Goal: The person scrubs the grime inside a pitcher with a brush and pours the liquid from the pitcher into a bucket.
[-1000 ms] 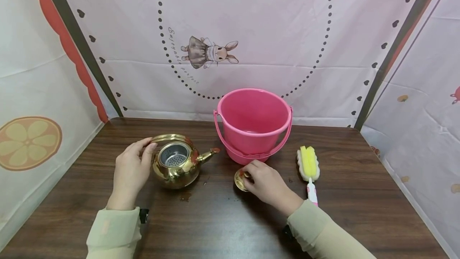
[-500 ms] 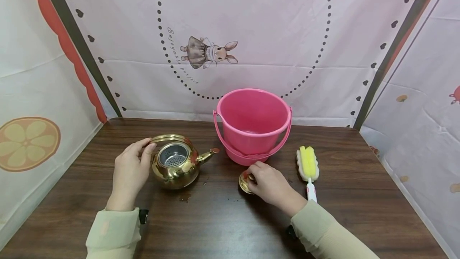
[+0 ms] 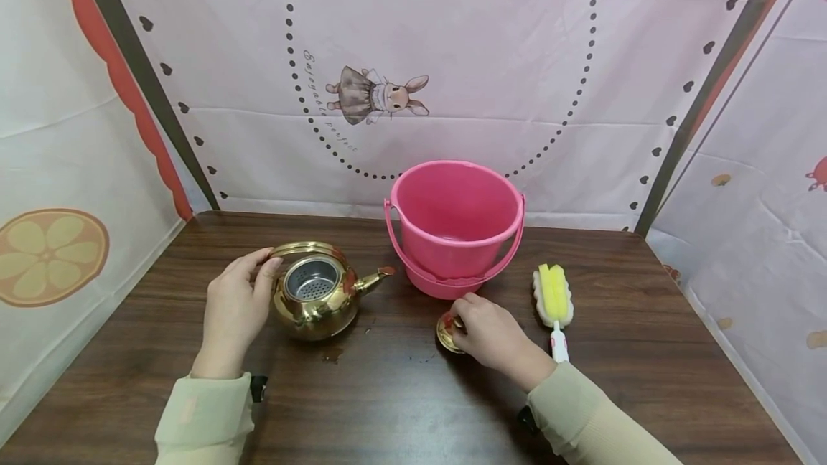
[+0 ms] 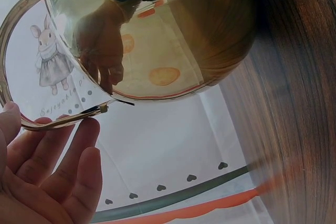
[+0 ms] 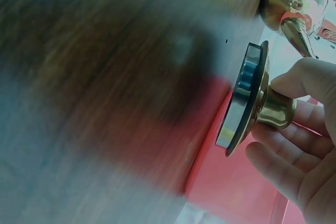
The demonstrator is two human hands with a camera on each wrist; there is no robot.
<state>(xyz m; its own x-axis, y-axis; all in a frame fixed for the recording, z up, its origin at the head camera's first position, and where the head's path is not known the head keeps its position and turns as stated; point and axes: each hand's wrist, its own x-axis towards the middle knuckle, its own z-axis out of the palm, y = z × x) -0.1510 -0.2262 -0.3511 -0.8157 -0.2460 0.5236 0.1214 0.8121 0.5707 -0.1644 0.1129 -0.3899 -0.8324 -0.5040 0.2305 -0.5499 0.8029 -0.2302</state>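
A shiny gold teapot [image 3: 316, 311] stands upright on the dark wooden table, its top uncovered and a perforated metal strainer [image 3: 313, 280] inside the opening. My left hand [image 3: 235, 303] pinches the left part of the teapot's hoop handle [image 4: 63, 123] between thumb and fingers. The spout [image 3: 371, 280] points right. My right hand [image 3: 491, 332] holds the gold lid [image 3: 447, 334] by its knob [image 5: 275, 109]. In the right wrist view the lid hangs edge-on, just off the table or very near it; I cannot tell whether it touches.
Behind the lid stands a pink bucket [image 3: 446, 257] with its handle lowered in front. A yellow and white sponge brush [image 3: 553, 296] lies to the right of my right hand. A small wet patch [image 3: 332, 355] is in front of the teapot. Printed cloth [image 3: 491, 56] walls surround the table.
My right hand has carried the lid a short way to the right and slightly nearer. The left hand and the teapot have stayed where they were.
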